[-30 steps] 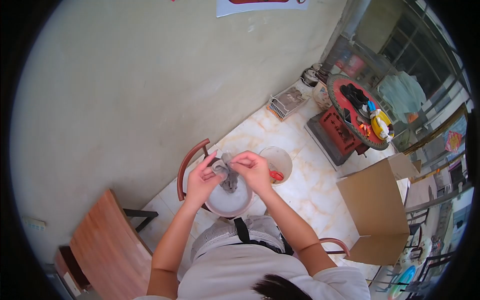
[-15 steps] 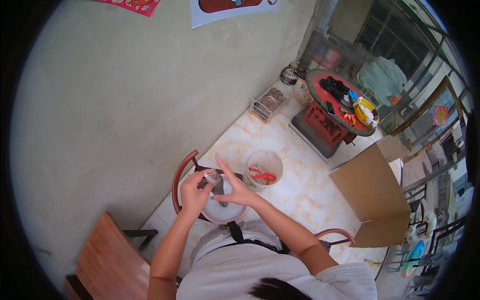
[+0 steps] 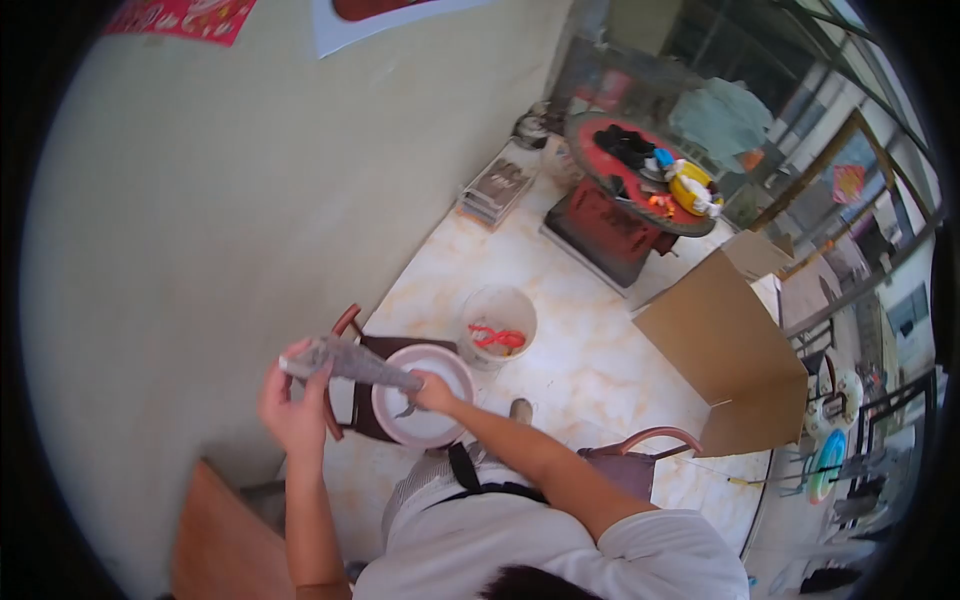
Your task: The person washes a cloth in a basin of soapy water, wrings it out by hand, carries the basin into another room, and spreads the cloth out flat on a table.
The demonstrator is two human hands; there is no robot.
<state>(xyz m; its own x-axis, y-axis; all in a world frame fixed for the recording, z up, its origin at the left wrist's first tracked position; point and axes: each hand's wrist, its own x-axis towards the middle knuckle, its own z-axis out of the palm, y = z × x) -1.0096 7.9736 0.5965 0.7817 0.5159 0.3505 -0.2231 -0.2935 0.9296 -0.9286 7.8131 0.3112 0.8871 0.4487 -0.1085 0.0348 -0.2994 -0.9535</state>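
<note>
Stretched between my hands is a long grey, mottled, tapering thing that looks like a fish (image 3: 365,367). My left hand (image 3: 294,405) grips its thicker end, left of the basin. Around the narrow end my right hand (image 3: 434,392) is closed, above the pink basin (image 3: 468,412). A small dark tip hangs below that hand. The basin is white inside and rests on a dark chair seat (image 3: 370,420) in front of my body.
Behind the basin stands a pale bucket (image 3: 528,315) with red-handled scissors (image 3: 497,338) in it. A large cardboard box (image 3: 725,345) is open at the right. A red round table (image 3: 600,150) carries shoes and a yellow bowl. A wire basket (image 3: 490,200) sits by the wall.
My left hand has moved left with the thicker end, and the fish now lies lengthwise. My right hand, open before, has closed on the narrow end. The view has shifted.
</note>
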